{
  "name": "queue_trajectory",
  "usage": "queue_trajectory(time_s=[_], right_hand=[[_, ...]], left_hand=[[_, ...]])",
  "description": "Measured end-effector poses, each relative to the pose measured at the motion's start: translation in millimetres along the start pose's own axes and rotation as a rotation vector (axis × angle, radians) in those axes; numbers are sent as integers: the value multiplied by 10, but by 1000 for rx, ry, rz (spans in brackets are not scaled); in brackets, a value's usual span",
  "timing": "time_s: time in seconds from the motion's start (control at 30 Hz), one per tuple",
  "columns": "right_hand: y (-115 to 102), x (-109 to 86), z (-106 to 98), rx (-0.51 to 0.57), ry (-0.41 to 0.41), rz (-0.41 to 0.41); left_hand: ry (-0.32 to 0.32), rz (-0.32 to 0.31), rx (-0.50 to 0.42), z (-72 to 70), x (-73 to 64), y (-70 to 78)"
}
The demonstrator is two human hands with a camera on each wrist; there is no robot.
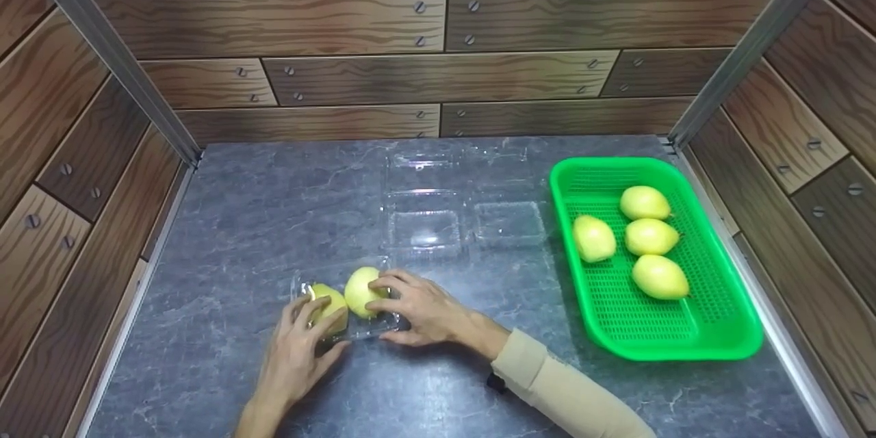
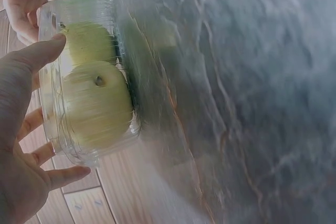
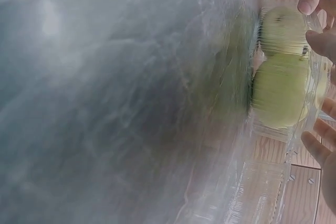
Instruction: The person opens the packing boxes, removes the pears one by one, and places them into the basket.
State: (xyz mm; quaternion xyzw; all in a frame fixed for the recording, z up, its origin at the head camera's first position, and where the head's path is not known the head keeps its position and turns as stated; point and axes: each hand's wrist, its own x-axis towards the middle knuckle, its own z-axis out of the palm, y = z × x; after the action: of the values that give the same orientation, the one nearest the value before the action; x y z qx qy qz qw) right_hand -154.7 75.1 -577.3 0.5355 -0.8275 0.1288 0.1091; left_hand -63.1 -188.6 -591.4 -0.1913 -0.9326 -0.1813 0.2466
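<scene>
The clear plastic container [image 1: 354, 332] lies between the two hands—nearer the table's [image 1: 226, 253] left edge than its right, well away from the back edge. Its long axis runs roughly from hand to hand, so neither is nearer: the left hand [image 1: 298, 349] rests at one end by the left pear [image 1: 334, 295], the right hand [image 1: 428, 308] at the other, touching the right pear [image 1: 359, 291]. Both hands are apart—fingers spread over the container, not clenched.

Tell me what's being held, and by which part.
The clear container, by its rim: left hand at its left end, right hand at its right end.
</scene>
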Motion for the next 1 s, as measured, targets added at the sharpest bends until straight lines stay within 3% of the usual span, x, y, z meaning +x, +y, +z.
queue_trajectory(time_s=[0.53, 0.83, 1.0], right_hand=[[-3, -256, -81, 11, 63, -11], [-52, -416, -124, 10, 56, 12], [-65, -523, -142, -8, 74, -5]], left_hand=[[-10, 52, -2, 86, 20, 171], [-58, 64, -7, 101, 45, 246], [-52, 123, -28, 119, 70, 260]])
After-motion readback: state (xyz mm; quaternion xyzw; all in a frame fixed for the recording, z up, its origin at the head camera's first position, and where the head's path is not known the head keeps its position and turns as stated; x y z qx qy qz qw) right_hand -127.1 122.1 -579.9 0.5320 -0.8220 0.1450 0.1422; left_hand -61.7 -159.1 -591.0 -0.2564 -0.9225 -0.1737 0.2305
